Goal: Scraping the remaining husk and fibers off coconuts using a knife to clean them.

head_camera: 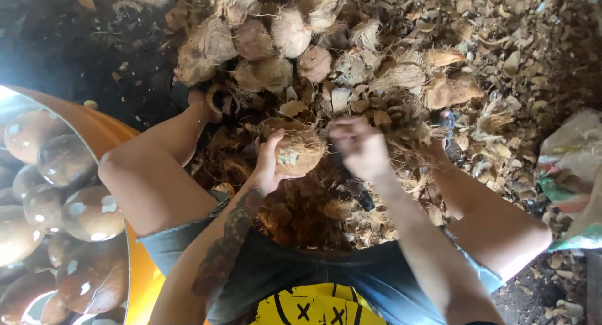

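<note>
My left hand (268,164) grips a brown, hairy coconut (300,151) in front of me, above my lap. My right hand (359,146) is just right of the coconut, blurred, its fingers curled; whether it holds a tool or husk fibre I cannot tell. A heap of husked, fibrous coconuts (263,43) lies on the ground beyond my hands. My knees frame the hands on both sides.
An orange tub (116,137) at the left holds several smooth peeled coconuts (88,212) in water. Husk and shell scraps (501,55) cover the ground to the right. A printed sack (574,174) lies at the far right. Dark soil is at the upper left.
</note>
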